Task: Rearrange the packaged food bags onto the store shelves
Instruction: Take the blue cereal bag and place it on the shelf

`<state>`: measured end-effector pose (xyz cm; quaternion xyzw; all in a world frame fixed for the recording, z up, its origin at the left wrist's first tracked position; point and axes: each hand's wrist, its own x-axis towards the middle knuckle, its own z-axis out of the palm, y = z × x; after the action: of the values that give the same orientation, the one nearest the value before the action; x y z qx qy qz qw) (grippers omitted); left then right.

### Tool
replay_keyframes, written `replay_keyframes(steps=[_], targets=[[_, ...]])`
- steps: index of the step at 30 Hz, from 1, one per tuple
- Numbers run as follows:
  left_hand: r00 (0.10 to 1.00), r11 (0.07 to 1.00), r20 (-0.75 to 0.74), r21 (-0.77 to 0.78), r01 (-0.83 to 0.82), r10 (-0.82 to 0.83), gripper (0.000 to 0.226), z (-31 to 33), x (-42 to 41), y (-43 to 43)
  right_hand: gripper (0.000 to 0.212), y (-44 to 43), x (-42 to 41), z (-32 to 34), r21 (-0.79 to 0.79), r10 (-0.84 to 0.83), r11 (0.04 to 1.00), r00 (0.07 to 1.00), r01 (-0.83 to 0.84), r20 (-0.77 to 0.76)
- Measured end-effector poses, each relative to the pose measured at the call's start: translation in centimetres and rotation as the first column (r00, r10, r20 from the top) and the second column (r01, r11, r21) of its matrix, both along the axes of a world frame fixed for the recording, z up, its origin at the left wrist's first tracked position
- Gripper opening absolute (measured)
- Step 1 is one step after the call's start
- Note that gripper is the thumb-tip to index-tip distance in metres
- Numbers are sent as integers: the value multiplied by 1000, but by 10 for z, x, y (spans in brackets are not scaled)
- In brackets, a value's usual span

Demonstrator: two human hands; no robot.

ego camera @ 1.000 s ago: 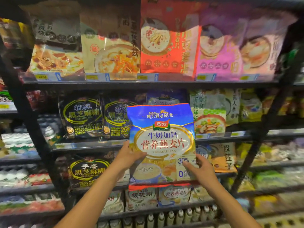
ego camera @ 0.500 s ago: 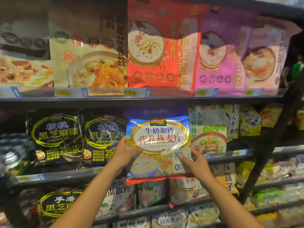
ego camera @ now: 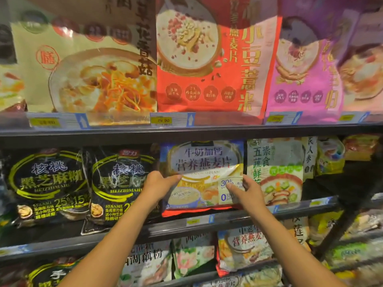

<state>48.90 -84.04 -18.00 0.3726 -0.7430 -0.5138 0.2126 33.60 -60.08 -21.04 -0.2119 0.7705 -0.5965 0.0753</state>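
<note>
A blue and gold oatmeal bag [ego camera: 204, 162] stands upright on the middle shelf [ego camera: 145, 229], between a black sesame bag [ego camera: 122, 183] and a green vegetable bag [ego camera: 275, 172]. Its top reaches under the shelf above. My left hand [ego camera: 158, 184] grips the bag's lower left edge. My right hand [ego camera: 247, 190] presses on its lower right corner, fingers on the front. Both forearms reach up from below.
A second black sesame bag [ego camera: 45, 181] stands at the far left. The upper shelf [ego camera: 186, 131] carries large cream, red [ego camera: 217, 59] and pink bags with price tags along its rim. Lower shelves hold more bags. A dark slanted post [ego camera: 348, 214] stands at the right.
The oatmeal bag has gone from in front of the shelves up and back into the gap on the middle shelf. Both hands moved with it, and the view has drawn closer.
</note>
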Motion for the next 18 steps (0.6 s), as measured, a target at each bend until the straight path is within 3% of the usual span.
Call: replay_keyframes(steps=[6, 12, 15, 18], targets=[[995, 993, 92, -114, -22, 33, 48, -6, -12, 3, 83, -5, -14, -5, 55, -18, 998, 1000, 18, -1], [999, 989, 37, -146, 9, -4, 36, -7, -21, 15, 81, 2, -24, -6, 125, -72, 990, 997, 72, -7], [998, 984, 59, -180, -15, 26, 41, -11, -22, 21, 69, 4, -26, -8, 156, -87, 984, 996, 86, -4], [996, 975, 75, -221, -21, 38, 46, -18, -19, 24, 79, 7, -21, -9, 199, -86, 976, 996, 89, -21]])
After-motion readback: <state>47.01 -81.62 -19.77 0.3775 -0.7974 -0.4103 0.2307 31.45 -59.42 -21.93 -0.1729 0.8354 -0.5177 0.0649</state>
